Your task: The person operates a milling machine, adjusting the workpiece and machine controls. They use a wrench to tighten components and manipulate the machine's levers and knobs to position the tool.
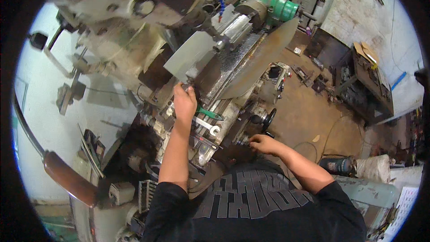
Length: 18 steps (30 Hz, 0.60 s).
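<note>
My left hand [184, 101] is closed at the near end of the milling machine's table, by the lower corner of a grey sheet guard [190, 56]. Its fingertips meet a small dark part that I cannot make out. Just right of that wrist lie a green-handled tool [209, 114] and an open-end wrench [207, 125]. Lower right, my right hand [264, 144] has its fingers curled at a metal dial [242, 140] on the machine's front; what they grip is hidden. A black handwheel [268, 118] stands just beyond it.
A second curved sheet guard [264, 58] runs along the table's right side. At the far end sits a green cylindrical unit [271, 3]. The machine's head [130, 6] overhangs upper left. A brown-handled lever [69, 179] juts in at left. A dark cabinet [365, 85] stands at right.
</note>
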Available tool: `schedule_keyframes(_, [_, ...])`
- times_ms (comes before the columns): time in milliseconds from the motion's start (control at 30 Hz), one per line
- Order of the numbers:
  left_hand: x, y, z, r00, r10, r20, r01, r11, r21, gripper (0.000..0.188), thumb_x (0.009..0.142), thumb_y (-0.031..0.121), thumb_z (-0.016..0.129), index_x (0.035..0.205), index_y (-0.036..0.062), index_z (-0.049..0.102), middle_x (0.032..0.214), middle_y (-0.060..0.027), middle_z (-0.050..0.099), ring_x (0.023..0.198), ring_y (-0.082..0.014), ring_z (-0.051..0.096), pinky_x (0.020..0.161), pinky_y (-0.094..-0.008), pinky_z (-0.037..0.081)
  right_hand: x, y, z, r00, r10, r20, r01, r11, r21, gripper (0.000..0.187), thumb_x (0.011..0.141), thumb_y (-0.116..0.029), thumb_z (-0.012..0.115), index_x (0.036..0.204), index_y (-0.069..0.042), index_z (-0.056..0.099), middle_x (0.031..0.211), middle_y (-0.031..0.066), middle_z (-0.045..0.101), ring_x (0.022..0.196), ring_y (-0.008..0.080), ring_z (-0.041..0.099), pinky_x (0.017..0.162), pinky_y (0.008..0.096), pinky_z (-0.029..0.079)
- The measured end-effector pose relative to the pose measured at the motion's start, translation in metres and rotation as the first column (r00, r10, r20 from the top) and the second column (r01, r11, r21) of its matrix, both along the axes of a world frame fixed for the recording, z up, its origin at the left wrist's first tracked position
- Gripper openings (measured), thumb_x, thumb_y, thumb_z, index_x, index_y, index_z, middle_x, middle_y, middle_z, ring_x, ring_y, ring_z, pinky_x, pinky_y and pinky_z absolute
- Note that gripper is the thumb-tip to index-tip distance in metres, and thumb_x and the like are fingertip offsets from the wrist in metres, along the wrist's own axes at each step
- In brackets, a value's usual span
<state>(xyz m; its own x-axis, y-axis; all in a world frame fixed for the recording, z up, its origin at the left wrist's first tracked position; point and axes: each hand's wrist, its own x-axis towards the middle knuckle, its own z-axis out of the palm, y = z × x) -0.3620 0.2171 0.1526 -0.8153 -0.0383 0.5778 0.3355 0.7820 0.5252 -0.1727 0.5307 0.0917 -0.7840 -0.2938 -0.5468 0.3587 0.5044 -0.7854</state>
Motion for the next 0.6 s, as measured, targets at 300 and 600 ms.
schedule_keyframes(300, [-0.013, 0.034, -0.011, 0.967, 0.247, -0.054, -0.225, 0.937, 0.266, 0.031, 0.104, 0.023, 0.041, 0.112, -0.0052, 0.051, 0.098, -0.0298, 0.061, 0.087, -0.0474, 0.06, 0.077, -0.0503, 0.047, 0.067, 0.105, -0.101, 0.855, -0.445, 0.266, 0.473, 0.88, -0.05, 0.03, 0.098, -0.027, 0.059, 0.109, 0.001, 0.063, 0.088, 0.0085, 0.068, 0.07, 0.016, 0.064, 0.061, 0.0306, 0.051])
schedule_keyframes(600, [-0.044, 0.023, -0.012, 0.811, 0.428, 0.4, -0.562, 0.759, 0.329, 0.053, 0.102, 0.038, 0.032, 0.102, -0.0048, 0.063, 0.09, -0.0251, 0.067, 0.09, -0.0465, 0.063, 0.081, -0.0535, 0.048, 0.166, 0.246, -0.227, 0.743, -0.494, 0.451, 0.531, 0.846, 0.051, 0.028, 0.097, -0.024, 0.058, 0.103, 0.003, 0.064, 0.088, 0.0133, 0.07, 0.072, 0.0258, 0.07, 0.058, 0.0381, 0.054])
